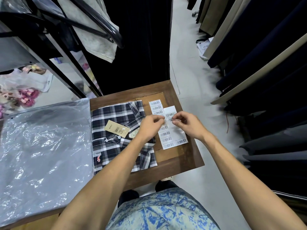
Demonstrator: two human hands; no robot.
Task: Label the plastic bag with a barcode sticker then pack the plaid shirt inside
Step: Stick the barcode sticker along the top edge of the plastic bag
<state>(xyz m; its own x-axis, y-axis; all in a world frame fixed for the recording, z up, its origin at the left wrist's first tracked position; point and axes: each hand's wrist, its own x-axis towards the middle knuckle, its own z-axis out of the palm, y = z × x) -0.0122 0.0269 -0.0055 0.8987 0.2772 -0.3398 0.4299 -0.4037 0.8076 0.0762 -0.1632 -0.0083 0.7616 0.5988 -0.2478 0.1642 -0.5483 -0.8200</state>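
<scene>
A folded plaid shirt [116, 136], dark with white checks and a tan price tag, lies on a small wooden table [179, 161]. To its right lies a white sheet of barcode stickers [167, 138]. My left hand [150, 126] pinches the sheet near its middle. My right hand [187, 124] pinches one barcode sticker [174, 120] that is partly lifted off the sheet, between the two hands. A clear plastic bag [43, 155] lies flat on the surface to the left of the shirt.
A black metal rack [79, 29] with a grey cloth hangs at the upper left. Dark and beige garments [265, 72] hang along the right. A floral bag [25, 95] lies at the far left. A pale tiled floor [191, 77] runs ahead.
</scene>
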